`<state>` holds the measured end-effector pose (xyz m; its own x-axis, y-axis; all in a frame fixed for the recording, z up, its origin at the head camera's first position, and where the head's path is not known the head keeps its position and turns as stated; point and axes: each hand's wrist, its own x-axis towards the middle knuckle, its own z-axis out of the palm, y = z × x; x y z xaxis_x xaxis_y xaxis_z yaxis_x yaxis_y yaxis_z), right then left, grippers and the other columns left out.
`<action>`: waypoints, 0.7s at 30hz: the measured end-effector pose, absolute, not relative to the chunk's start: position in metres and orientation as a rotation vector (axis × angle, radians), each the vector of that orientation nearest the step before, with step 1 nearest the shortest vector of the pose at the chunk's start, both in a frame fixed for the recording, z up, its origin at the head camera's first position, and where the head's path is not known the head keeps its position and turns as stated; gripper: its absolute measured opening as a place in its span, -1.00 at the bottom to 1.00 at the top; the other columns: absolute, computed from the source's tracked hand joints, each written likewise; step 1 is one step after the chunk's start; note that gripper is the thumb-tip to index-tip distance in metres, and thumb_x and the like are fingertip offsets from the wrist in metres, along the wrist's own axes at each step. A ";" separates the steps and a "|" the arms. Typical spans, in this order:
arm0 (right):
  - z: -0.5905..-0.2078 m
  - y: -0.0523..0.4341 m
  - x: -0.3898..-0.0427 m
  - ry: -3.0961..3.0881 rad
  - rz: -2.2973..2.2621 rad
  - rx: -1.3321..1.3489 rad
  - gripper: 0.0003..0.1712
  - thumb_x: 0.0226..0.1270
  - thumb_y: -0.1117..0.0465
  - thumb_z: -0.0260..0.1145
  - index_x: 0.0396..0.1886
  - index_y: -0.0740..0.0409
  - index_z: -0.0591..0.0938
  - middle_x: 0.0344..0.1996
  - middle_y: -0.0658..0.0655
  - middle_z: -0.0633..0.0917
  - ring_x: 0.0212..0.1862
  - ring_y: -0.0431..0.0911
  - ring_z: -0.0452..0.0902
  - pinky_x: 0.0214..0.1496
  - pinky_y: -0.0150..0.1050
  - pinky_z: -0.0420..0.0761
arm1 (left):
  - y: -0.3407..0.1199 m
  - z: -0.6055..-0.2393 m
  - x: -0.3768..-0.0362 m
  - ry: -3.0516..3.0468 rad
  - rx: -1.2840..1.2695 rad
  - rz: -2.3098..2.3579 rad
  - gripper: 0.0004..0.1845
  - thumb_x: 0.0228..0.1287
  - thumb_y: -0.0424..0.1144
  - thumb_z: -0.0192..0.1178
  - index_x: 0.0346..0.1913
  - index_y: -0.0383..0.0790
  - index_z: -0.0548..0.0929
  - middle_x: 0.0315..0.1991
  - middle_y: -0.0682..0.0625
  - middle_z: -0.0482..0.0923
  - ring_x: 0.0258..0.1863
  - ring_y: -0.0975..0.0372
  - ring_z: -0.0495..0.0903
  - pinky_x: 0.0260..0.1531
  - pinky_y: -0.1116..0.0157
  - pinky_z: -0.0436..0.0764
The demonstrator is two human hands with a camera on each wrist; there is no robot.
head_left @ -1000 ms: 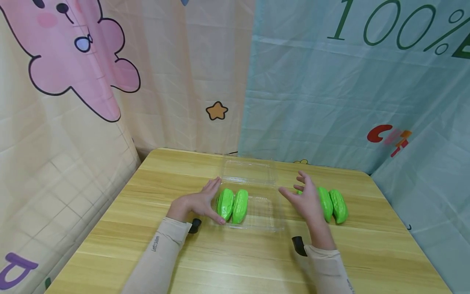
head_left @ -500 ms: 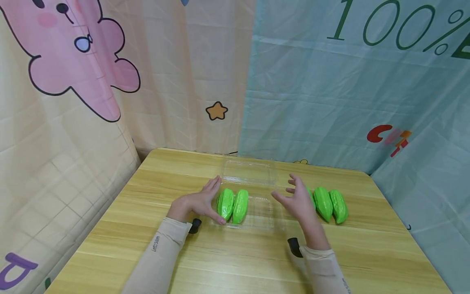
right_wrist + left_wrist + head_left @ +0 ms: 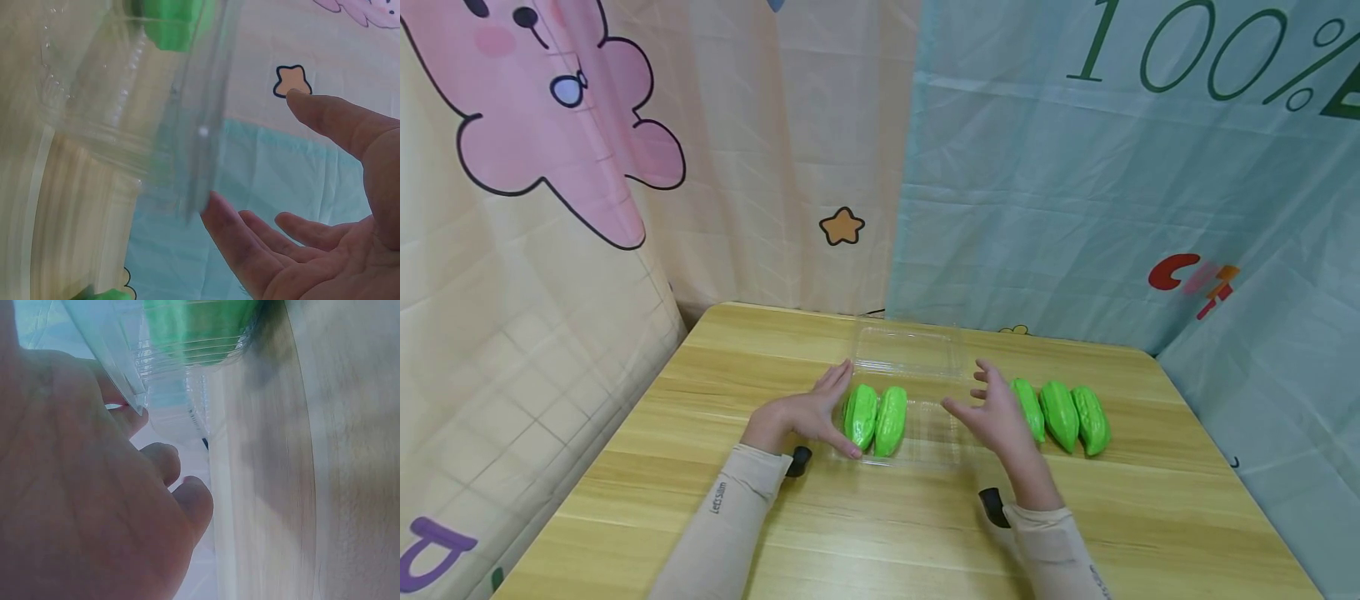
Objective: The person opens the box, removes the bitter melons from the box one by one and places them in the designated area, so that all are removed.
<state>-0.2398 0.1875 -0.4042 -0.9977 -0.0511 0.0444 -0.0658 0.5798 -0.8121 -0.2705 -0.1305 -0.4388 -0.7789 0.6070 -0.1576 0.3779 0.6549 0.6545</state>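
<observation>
Head view: my right hand (image 3: 996,414), fingers spread and holding nothing, has moved leftward off the three green toy gourds (image 3: 1060,414) on the table (image 3: 647,467) to the right wall of the clear clamshell box (image 3: 925,433). My left hand (image 3: 808,414) stays flat against its left wall, beside two boxed gourds (image 3: 876,419). Wrist views blur; contact uncertain.

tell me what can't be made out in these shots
- Head view: whether the right hand touches the clear box; its fingers cover the edge.
- Left wrist view: most of the gourds; frame edge and blur.
- Right wrist view: box rim blurred.
</observation>
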 end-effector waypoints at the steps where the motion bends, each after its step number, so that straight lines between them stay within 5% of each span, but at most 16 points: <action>1: -0.405 0.186 -0.239 -2.782 1.426 0.103 0.10 0.26 0.07 0.51 0.59 0.22 0.04 0.44 0.38 0.28 0.34 0.29 0.38 0.19 0.18 0.54 | -0.130 -0.439 -0.271 2.509 0.779 0.874 0.59 -0.15 0.24 0.59 0.58 -0.15 -0.49 0.59 -0.07 -0.64 0.54 0.00 -0.60 0.47 -0.10 -0.27; 21: -0.423 0.160 -0.237 -2.782 1.416 0.238 0.01 0.24 0.05 0.53 0.53 0.25 0.20 0.35 0.42 0.41 0.23 0.30 0.51 0.09 0.12 0.63 | -0.129 -0.437 -0.269 2.522 0.788 0.857 0.57 -0.13 0.23 0.58 0.59 -0.26 -0.44 0.60 -0.14 -0.61 0.54 -0.07 -0.58 0.46 -0.13 -0.28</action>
<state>-0.2371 0.1600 -0.4233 -0.9884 -0.1301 0.0787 -0.1402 0.5793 -0.8030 -0.2693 -0.1290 -0.4372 -0.7787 0.6081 -0.1541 0.3884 0.6603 0.6428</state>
